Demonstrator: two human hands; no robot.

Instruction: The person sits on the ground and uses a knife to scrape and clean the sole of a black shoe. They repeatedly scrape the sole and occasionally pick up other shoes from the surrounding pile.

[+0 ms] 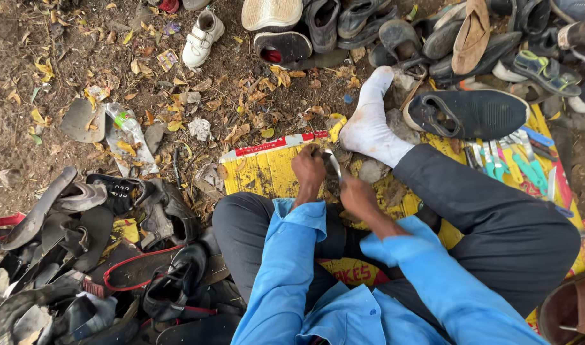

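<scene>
Two hands over the yellow mat point(267, 172) between my knees: my left hand point(308, 167) closed on a small grey blade-like piece point(331, 165), my right hand point(357, 197) touching its lower end, beside my white-socked foot point(369, 124).

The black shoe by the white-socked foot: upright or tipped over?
Upright. The black shoe rests sole-down on the yellow mat, its opening facing up so the insole shows, right beside the white-socked foot.

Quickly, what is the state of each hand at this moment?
Left hand: closed, gripping one end of a thin metal tool.
Right hand: closed at the tool's other end; its exact grip cannot be told.
</scene>
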